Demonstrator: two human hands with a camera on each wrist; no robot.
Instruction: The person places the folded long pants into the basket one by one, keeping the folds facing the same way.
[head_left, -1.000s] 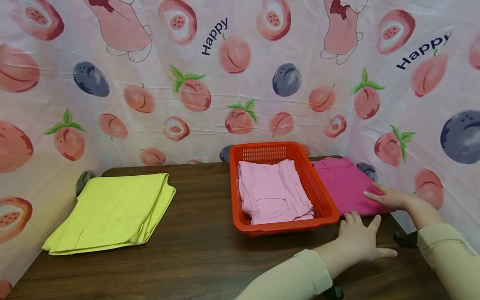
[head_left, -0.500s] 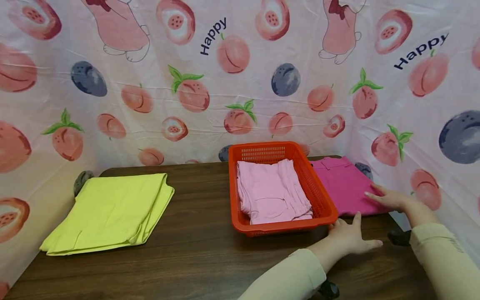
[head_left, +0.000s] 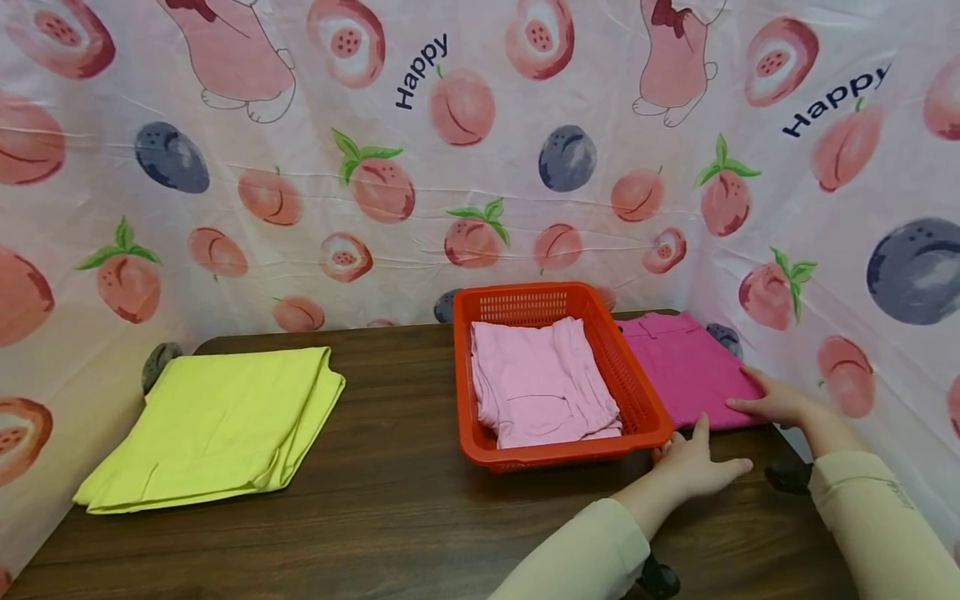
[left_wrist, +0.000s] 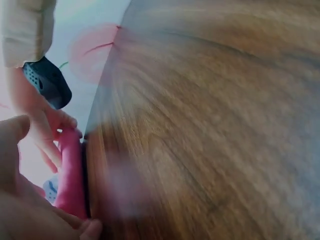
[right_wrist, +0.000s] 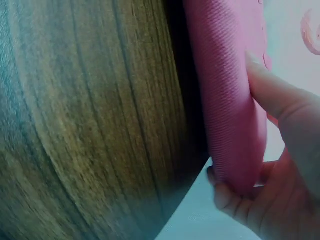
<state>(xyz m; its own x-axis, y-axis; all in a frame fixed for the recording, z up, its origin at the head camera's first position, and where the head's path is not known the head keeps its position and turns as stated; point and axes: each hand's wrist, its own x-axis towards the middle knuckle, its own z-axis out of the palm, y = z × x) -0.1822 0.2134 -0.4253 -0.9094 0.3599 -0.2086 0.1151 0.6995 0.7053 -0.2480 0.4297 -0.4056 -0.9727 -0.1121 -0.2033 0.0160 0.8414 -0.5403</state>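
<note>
Folded magenta trousers (head_left: 678,362) lie at the table's right, partly behind the red plastic basket (head_left: 555,457). My right hand (head_left: 776,402) grips their right edge. In the right wrist view its thumb (right_wrist: 272,90) lies on top and the fingers (right_wrist: 230,202) curl round the folded end. My left hand (head_left: 690,467) is at the basket's front right corner, thumb spread wide. Its fingertips (left_wrist: 91,230) reach the trousers' near edge in the left wrist view; some fingers are hidden by the basket rim. Folded light pink trousers (head_left: 532,375) lie inside the basket.
A folded yellow garment (head_left: 217,425) lies on the left of the dark wooden table (head_left: 375,517). Fruit-printed cloth (head_left: 465,175) walls in the back and both sides, close to the trousers on the right.
My left hand has moved left, toward the basket's front right corner and the trousers' near edge. The right hand stays at the trousers' right edge. The head view has shifted slightly.
</note>
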